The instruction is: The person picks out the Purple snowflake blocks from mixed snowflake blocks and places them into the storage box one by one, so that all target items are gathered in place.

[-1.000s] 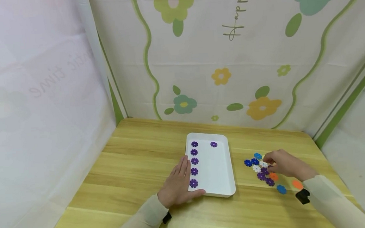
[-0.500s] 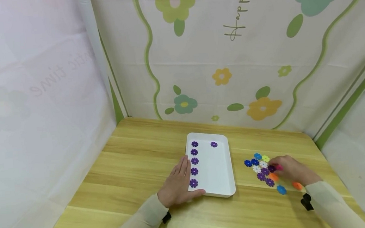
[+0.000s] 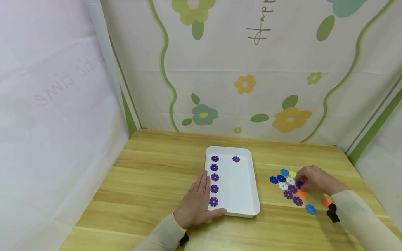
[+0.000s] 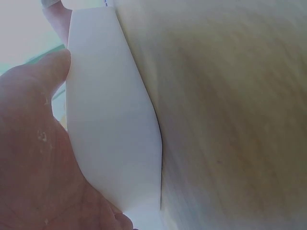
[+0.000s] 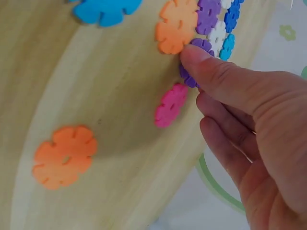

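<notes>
My left hand (image 3: 194, 202) rests at the near left corner of a white tray (image 3: 235, 189), fingers straight over its left rim and thumb along the front. In the left wrist view the thumb (image 4: 57, 64) touches the top of the tray wall (image 4: 108, 105). Purple flower-shaped discs form a column along the tray's left side, and one purple disc (image 3: 236, 159) lies at the top right. My right hand (image 3: 318, 179) pinches a purple flower disc (image 5: 188, 77) between thumb and fingers at the pile's right edge. A pink disc (image 5: 171, 105) lies just below it.
Loose flower discs lie right of the tray: a light blue disc (image 3: 310, 209), an orange disc (image 3: 327, 200), a yellow disc (image 3: 292, 174), plus dark blue, white and several purple ones. Printed cloth (image 3: 217, 62) walls in the wooden table (image 3: 148, 176).
My right hand has shifted slightly right and closed on a purple disc. The yellow disc has come into view from under it, and the pink disc showed more half a second ago. The left hand stays.
</notes>
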